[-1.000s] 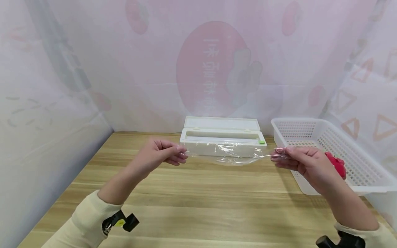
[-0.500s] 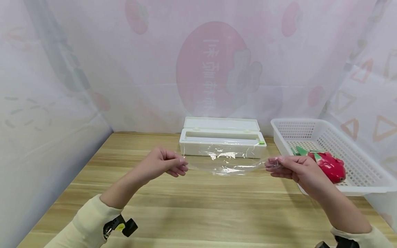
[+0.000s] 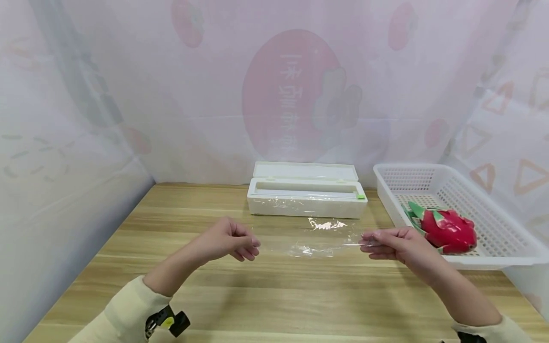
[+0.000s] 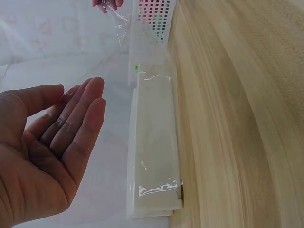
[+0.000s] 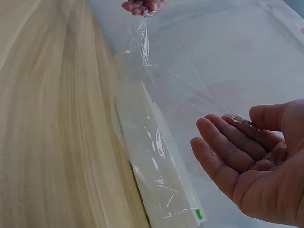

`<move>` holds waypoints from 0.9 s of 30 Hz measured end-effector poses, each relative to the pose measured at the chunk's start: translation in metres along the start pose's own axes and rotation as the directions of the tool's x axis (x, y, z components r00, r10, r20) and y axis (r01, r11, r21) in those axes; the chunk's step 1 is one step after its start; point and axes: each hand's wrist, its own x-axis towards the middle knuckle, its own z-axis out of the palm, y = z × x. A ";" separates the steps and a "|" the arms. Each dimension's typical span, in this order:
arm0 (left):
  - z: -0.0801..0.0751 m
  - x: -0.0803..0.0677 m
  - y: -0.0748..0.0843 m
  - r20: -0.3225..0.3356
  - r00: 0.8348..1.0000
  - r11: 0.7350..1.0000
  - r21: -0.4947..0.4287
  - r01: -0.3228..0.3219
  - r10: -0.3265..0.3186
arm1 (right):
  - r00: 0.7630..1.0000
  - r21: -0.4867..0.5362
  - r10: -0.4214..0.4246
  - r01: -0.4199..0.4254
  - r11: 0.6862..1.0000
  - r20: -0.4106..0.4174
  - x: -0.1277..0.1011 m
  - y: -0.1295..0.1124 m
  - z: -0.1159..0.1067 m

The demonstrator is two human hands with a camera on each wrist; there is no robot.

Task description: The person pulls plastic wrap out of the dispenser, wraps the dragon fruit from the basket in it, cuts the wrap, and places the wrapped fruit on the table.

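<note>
Now more clear film [image 3: 326,225] spans out from the open white box [image 3: 306,208], over the surface [image 3: 296,295].
I see the left hand [image 3: 228,242] and right hand [image 3: 398,245] lower than a second ago, fingers pinching its ends, lengthening the pull; backdrop characters [image 3: 290,95] are too faint to read surely.

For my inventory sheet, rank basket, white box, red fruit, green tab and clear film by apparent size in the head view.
1. Basket
2. White box
3. Red fruit
4. Green tab
Unranked: clear film, edges too faint to trace.
</note>
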 end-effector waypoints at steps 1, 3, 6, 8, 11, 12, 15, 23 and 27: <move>0.001 0.000 -0.002 0.004 1.000 1.000 0.002 0.005 -0.005 | 1.000 -0.003 0.017 -0.017 1.000 -0.002 0.000 0.002 0.000; 0.004 0.001 -0.006 0.009 1.000 1.000 0.007 0.017 -0.017 | 0.999 -0.016 0.051 -0.051 0.999 -0.010 0.001 0.007 0.001; 0.008 0.001 -0.010 0.011 0.999 0.999 0.018 0.041 -0.041 | 0.995 -0.041 0.101 -0.102 0.994 -0.025 0.001 0.015 0.003; 0.010 0.002 -0.013 0.014 0.998 0.998 0.027 0.054 -0.055 | 0.991 -0.058 0.129 -0.131 0.990 -0.031 0.001 0.019 0.004; 0.014 0.001 -0.017 0.016 0.997 0.997 0.036 0.069 -0.070 | 0.987 -0.080 0.157 -0.158 0.984 -0.025 0.001 0.024 0.006; 0.014 0.001 -0.018 0.017 0.997 0.997 0.037 0.074 -0.075 | 0.986 -0.084 0.163 -0.164 0.983 -0.019 0.000 0.026 0.007; 0.016 0.000 -0.020 0.015 0.996 0.996 0.042 0.084 -0.084 | 0.983 -0.094 0.185 -0.185 0.978 -0.014 0.000 0.030 0.008; 0.019 -0.002 -0.030 -0.011 0.993 0.991 0.060 0.117 -0.116 | 0.956 -0.144 0.281 -0.291 0.946 -0.082 -0.004 0.039 0.013; 0.020 -0.002 -0.033 -0.014 0.993 0.989 0.090 0.120 -0.119 | 0.946 -0.152 0.316 -0.325 0.934 -0.079 -0.007 0.043 0.014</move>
